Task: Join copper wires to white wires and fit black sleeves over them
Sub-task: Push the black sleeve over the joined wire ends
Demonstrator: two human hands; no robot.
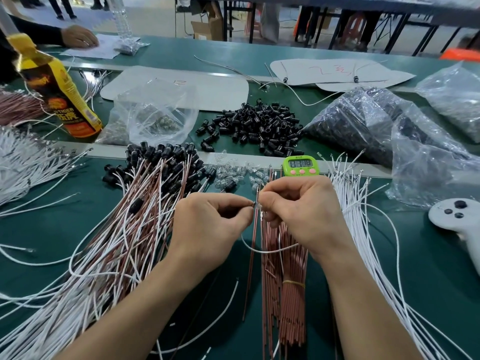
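Head: timer (301, 166) behind copper wires (291, 307)

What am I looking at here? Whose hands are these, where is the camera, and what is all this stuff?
There is no machine here: a person works bare-handed, and the one picture comes from a camera on their head, looking down. The left hand and right hand pinch wire ends together, apparently a white wire in the left and a copper wire in the right. On the green table lie a copper bundle, loose white wires, a pile of black sleeves, finished wires already sleeved, a green timer, a bottle and plastic bags.
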